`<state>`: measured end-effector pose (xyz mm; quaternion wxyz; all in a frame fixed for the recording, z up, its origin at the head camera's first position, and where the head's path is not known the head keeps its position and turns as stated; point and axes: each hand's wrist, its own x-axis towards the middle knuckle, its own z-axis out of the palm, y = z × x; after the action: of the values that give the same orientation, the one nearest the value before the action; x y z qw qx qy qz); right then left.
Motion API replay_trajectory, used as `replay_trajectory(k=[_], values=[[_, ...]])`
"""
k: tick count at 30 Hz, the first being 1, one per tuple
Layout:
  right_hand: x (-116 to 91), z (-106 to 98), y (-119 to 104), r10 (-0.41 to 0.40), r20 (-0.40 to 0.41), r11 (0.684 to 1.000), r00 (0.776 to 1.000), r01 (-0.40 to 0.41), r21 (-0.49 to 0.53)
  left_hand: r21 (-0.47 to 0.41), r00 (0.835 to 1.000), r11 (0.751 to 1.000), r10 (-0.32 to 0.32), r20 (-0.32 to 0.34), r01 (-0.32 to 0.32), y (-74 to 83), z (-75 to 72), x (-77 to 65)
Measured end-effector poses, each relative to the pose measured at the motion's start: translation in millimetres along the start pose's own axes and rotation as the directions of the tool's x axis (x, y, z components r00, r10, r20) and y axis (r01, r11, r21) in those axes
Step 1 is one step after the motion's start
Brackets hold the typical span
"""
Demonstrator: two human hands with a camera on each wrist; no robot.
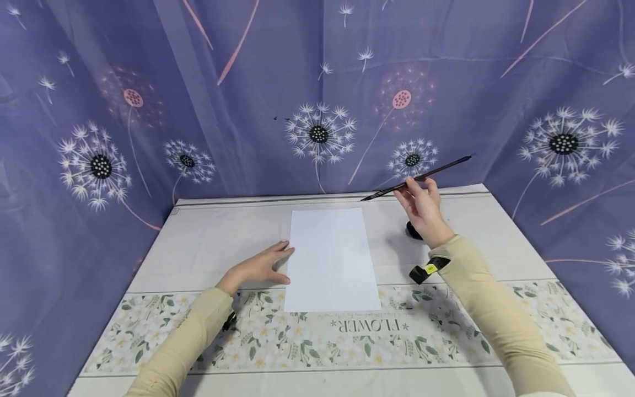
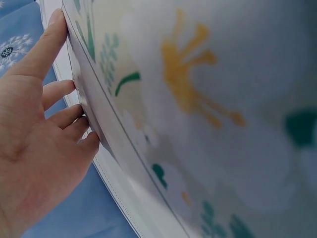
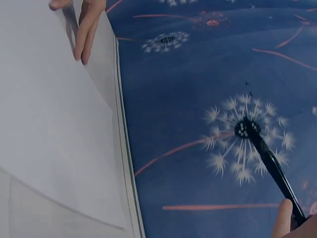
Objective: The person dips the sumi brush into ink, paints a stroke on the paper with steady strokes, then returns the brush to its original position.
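A white sheet of paper (image 1: 329, 262) lies on the table, its long sides running away from me. My left hand (image 1: 263, 264) rests at its left edge, with fingertips and thumb at the border. In the left wrist view, that hand's fingers (image 2: 62, 91) are spread and loosely bent against the surface. My right hand (image 1: 421, 209) pinches a dark, slim writing brush (image 1: 444, 167) by its middle, raised beyond the paper's far right corner. The brush's black tip points left and slightly down; in the right wrist view the brush (image 3: 275, 166) overlaps the curtain.
A small black object (image 1: 413, 230) sits on the table, partly hidden behind the right hand. The white tablecloth (image 1: 233, 226) has a floral band (image 1: 268, 342) along the near side. A purple dandelion-print curtain (image 1: 258, 82) closes off the back and both sides.
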<state>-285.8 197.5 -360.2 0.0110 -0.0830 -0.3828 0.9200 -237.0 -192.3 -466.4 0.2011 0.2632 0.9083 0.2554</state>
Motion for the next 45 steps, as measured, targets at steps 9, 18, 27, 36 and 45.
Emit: replay_trajectory(k=[9,18,27,36,45], values=[[2.8,20.9,21.3,-0.053,0.063,0.996,0.997,0.057,-0.062,0.005,1.0,1.0,0.004,-0.014,-0.004,1.3,-0.1,-1.0],[4.9,28.3,47.9,-0.127,0.095,0.977,0.987,0.141,-0.162,0.005,1.0,1.0,0.005,-0.007,-0.005,-0.3,1.5,-1.4],[9.4,35.8,73.1,-0.212,0.096,0.94,0.973,0.23,-0.251,0.011,1.0,1.0,0.005,-0.014,-0.005,0.9,2.1,-1.2],[7.0,40.4,97.9,-0.324,0.212,0.843,0.922,0.383,-0.378,0.021,1.0,1.0,-0.006,-0.021,0.006,0.3,2.0,-0.1],[-1.5,45.2,115.2,-0.312,0.338,0.706,0.888,0.455,-0.543,0.027,1.0,1.0,-0.017,0.01,0.017,4.6,-0.2,-0.7]])
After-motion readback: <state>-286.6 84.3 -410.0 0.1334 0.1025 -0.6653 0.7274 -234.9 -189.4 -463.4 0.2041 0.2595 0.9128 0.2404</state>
